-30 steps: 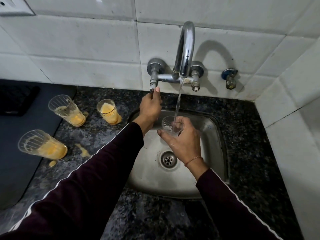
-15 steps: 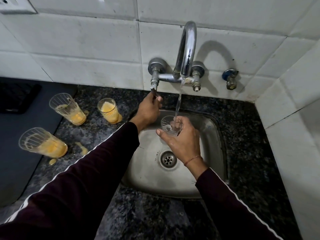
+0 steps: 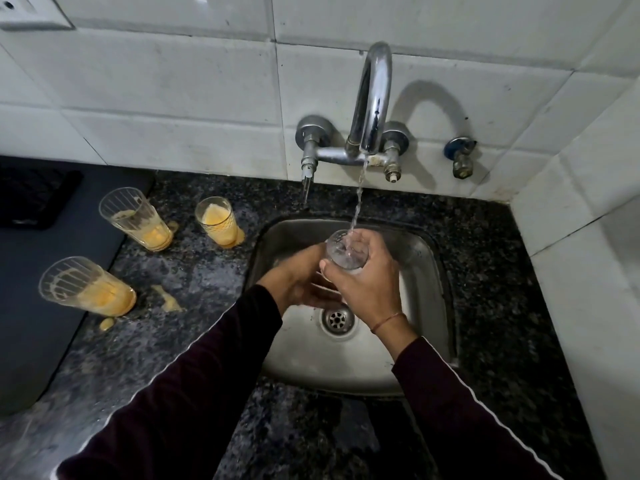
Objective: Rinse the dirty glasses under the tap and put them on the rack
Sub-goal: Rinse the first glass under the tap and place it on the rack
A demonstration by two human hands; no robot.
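Water from the tap (image 3: pixel 372 98) is running into a glass (image 3: pixel 346 250) over the sink (image 3: pixel 426 271) — the right hand (image 3: pixel 367 285) is gripping it, the left hand (image 3: pixel 298 278) is cupping its base, grip unclear. Three dirty glasses (image 3: pixel 138 220) are standing on the surface (image 3: pixel 194 271).

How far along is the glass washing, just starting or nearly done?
Just starting, by the look of it. No rinsed glass shows anywhere, and I can't make out a rack for certain. In hand: the right hand holds a glass under the tap stream over the sink, with the left hand at its base. Left: three dirty glasses with orange residue wait on the counter.
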